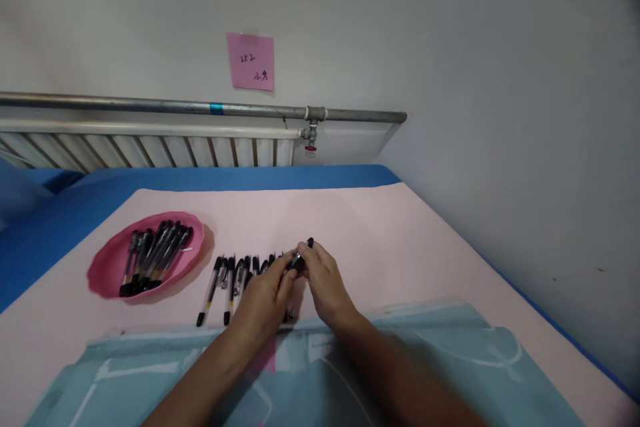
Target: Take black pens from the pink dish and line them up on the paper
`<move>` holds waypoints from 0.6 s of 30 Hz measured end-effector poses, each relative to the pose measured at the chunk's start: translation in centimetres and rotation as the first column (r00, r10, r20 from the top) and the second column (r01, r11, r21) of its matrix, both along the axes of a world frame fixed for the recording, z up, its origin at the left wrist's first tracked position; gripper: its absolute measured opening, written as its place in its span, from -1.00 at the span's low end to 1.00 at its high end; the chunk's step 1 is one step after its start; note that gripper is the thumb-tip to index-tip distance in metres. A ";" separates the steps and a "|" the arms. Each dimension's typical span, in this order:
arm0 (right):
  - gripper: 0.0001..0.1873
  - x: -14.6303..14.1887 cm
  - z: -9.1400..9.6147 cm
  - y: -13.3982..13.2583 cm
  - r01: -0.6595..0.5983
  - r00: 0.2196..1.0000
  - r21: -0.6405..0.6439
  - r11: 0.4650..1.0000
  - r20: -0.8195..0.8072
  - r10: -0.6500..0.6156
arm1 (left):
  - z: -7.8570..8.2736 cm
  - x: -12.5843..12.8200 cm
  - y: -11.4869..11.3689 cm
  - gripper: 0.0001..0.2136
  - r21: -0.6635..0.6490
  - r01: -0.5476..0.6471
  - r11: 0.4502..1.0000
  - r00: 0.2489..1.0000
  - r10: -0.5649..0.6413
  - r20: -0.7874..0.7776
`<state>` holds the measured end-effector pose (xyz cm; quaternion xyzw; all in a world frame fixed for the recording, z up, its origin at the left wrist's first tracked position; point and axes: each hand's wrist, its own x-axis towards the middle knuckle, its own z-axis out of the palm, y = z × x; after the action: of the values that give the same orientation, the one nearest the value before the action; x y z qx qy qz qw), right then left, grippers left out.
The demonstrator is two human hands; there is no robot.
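Both my hands meet around one black-capped pen (297, 259) over the pink surface. My left hand (265, 297) grips its lower part, and my right hand (324, 280) pinches its upper end near the dark cap. Under and to the left of my left hand lies a row of several clear-barrelled pens (229, 290) with black ends, with small clear and black pieces among their upper ends. Part of that row is hidden by my hands. Farther left, a pink scalloped dish (107, 273) holds a pile of several black-capped pens (160, 253).
A blue cloth with white marks (440, 347) covers the near edge of the pink surface (360, 227). Behind are a white radiator (200, 150), a metal pipe (150, 105) with a red-handled valve (311, 149), and a pink note (251, 61) on the wall. Another wall (525, 147) stands at right.
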<state>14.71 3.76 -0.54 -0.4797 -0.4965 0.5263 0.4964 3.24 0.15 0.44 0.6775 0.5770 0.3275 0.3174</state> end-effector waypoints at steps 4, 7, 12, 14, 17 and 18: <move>-0.76 1.1 0.6 1.2 0.135 0.971 -0.038 0.990 -0.195 -0.140 | 0.4 -0.4 0.0 -0.73 -0.059 0.010 0.998 0.988 -0.019 -0.152; -0.82 1.9 1.1 1.8 0.146 0.952 -0.058 0.988 -0.262 -0.156 | 0.7 -0.8 0.0 -0.76 -0.060 -0.032 0.998 0.985 0.022 -0.170; -0.82 1.4 1.2 1.0 -0.081 0.970 -0.083 0.993 -0.237 0.059 | 0.6 -0.7 0.0 -0.78 -0.005 -0.071 0.997 0.990 0.070 -0.121; -0.78 0.9 1.1 0.5 -0.117 0.967 -0.105 0.988 -0.240 0.089 | 0.4 -0.5 -0.1 -0.78 0.011 -0.067 0.998 0.993 0.068 -0.097; -0.77 0.4 1.0 0.1 -0.101 0.976 -0.108 0.989 -0.203 0.078 | 0.1 -0.2 -0.2 -0.77 0.017 -0.067 0.998 0.994 0.069 -0.083; -0.77 0.4 1.0 0.1 -0.093 0.979 -0.104 0.990 -0.193 0.071 | 0.0 -0.1 -0.2 -0.78 0.013 -0.069 0.998 0.995 0.070 -0.072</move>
<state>15.10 3.87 0.46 -0.4339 -0.4359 0.6167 0.4913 3.11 -0.02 0.48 0.6702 0.6096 0.3164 0.2812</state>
